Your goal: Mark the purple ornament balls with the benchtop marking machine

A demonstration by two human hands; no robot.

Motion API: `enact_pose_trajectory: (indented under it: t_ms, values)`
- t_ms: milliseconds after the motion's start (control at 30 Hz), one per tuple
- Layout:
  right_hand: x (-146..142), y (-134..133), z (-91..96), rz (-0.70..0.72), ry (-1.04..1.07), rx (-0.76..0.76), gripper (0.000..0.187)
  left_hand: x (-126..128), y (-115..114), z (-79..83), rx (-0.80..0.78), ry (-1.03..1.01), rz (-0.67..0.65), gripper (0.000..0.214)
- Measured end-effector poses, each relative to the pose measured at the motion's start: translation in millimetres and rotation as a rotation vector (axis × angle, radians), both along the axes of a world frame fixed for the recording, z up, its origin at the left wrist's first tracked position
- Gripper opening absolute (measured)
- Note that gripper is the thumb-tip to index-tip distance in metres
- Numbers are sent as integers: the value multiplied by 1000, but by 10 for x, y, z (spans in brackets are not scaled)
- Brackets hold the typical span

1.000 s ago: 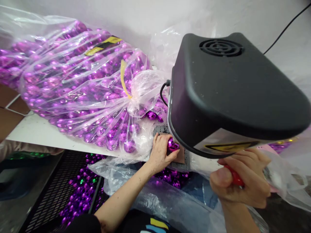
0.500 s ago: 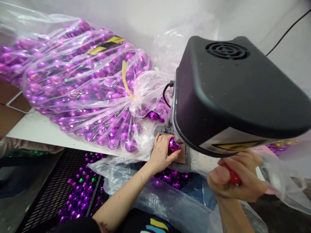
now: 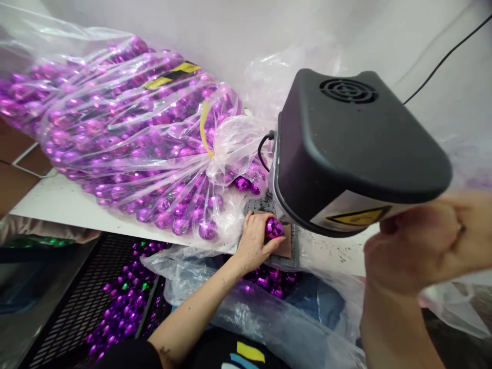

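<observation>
My left hand [image 3: 255, 238] is closed round a shiny purple faceted ball [image 3: 274, 228], fingers on its far side and thumb near the front. The ball is at the base plate [image 3: 294, 248] of a black machine [image 3: 357, 143], beside a brown pad [image 3: 285, 248]. Where the machine meets the ball is partly hidden under its housing. At the right, my right hand [image 3: 423, 241] is curled in a fist beside the housing, smeared by motion. A red handle showed in it a moment ago; the fingers now cover nearly all of it.
A large clear bag [image 3: 130, 138] of purple balls, tied with a yellow strip [image 3: 205, 128], lies on the white table [image 3: 49, 205]. Below it, a black mesh crate [image 3: 73, 287] holds purple balls and a few green ones. Clear plastic sheeting [image 3: 246, 312] covers my lap.
My right hand has swung up and to the right, and the red handle is now mostly hidden. The machine housing looks smaller and tilted differently. My left hand stays on the ball.
</observation>
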State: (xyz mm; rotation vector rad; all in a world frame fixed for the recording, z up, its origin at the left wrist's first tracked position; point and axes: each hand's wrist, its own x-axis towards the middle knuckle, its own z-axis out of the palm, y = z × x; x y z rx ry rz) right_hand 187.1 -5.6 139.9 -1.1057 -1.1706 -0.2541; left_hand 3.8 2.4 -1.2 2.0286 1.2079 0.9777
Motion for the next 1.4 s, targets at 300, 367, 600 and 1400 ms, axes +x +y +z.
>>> enact_pose_trajectory:
  t_ms: [300, 367, 600, 1400]
  values:
    - [-78, 231, 259, 49, -72, -112, 32, -118, -895, -84, 89, 241, -308, 54]
    - [-60, 222, 248, 58, -60, -112, 34, -132, -996, -166, 110, 309, -337, 60]
    - [-53, 241, 271, 75, 3, -172, 37, -772, -795, -244, 163, 4, 474, 44]
    - [87, 546, 205, 51, 37, -144, 32, -1288, 222, 402, 327, 860, 109, 33]
